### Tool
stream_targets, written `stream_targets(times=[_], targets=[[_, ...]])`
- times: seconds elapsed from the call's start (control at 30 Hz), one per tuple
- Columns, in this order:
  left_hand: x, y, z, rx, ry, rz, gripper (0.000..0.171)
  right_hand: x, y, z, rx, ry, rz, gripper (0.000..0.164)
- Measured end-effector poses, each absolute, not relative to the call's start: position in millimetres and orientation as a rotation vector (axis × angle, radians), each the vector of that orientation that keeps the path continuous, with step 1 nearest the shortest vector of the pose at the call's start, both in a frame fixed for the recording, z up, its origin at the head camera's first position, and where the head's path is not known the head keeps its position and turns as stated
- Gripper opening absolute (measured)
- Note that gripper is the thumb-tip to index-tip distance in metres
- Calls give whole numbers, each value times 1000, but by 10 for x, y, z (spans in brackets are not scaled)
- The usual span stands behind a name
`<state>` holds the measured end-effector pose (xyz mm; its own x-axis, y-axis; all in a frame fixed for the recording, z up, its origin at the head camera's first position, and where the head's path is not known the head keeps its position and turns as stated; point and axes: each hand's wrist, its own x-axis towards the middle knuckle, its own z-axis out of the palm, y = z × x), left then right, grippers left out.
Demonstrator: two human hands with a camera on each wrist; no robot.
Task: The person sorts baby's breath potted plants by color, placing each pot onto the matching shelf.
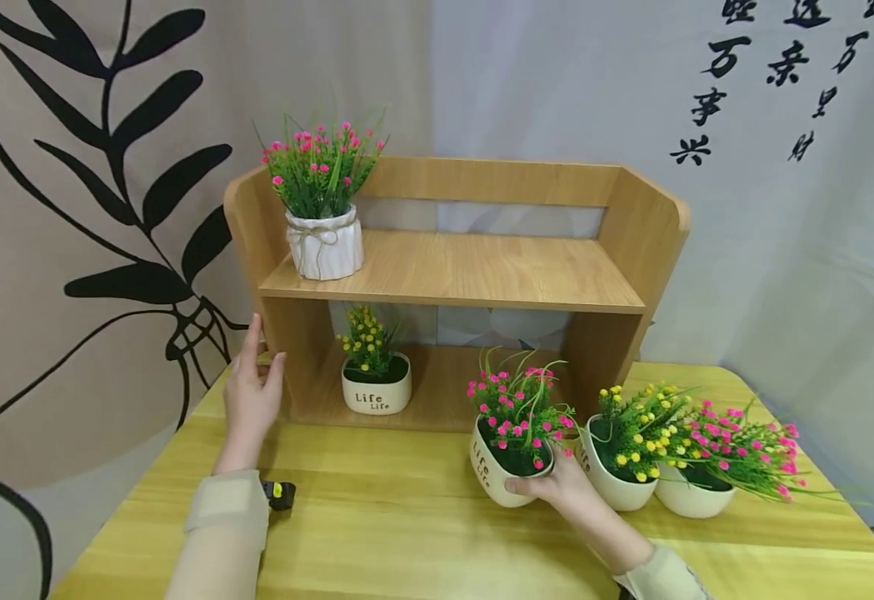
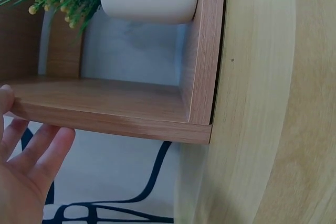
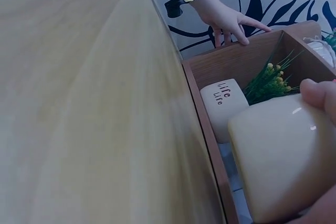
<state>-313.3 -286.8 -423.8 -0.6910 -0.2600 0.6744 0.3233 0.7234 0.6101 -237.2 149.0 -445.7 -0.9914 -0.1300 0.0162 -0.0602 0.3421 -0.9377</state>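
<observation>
My right hand (image 1: pixel 561 483) grips a white potted plant with pink flowers (image 1: pixel 517 417), tilted, in front of the lower shelf's right part. In the right wrist view its glossy white pot (image 3: pixel 286 156) fills the lower right, thumb on its side. My left hand (image 1: pixel 252 392) touches the outer left side of the wooden shelf (image 1: pixel 451 267); in the left wrist view its fingers (image 2: pixel 55 153) lie along the side panel's edge. A yellow-flowered pot marked "Life" (image 1: pixel 377 392) stands on the lower level, left. On the upper level, a pink-flowered plant stands in a white pot tied with twine (image 1: pixel 326 246).
Right of the shelf on the yellow wooden table (image 1: pixel 377 517) sit a yellow-flowered pot (image 1: pixel 620 475) and another pink-flowered pot (image 1: pixel 695 496), side by side. Behind hangs a pale curtain (image 1: pixel 526 75) with black leaf drawings and characters.
</observation>
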Motion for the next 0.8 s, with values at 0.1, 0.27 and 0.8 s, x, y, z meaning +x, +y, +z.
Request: stream_targets(times=[0.1, 0.27, 0.8], targets=[[-3144, -2875, -4217, -62, -2130, -937, 75, -2376, 1488, -4431, -164, 2507, -1773, 79], [-3152, -2884, -4218, -61, -2121, -926, 76, -2379, 1504, -4406, -199, 2511, -1777, 79], [-3160, -2886, -4221, -68, -2107, -937, 75, -2296, 1482, -4312, -243, 2680, -1527, 88]])
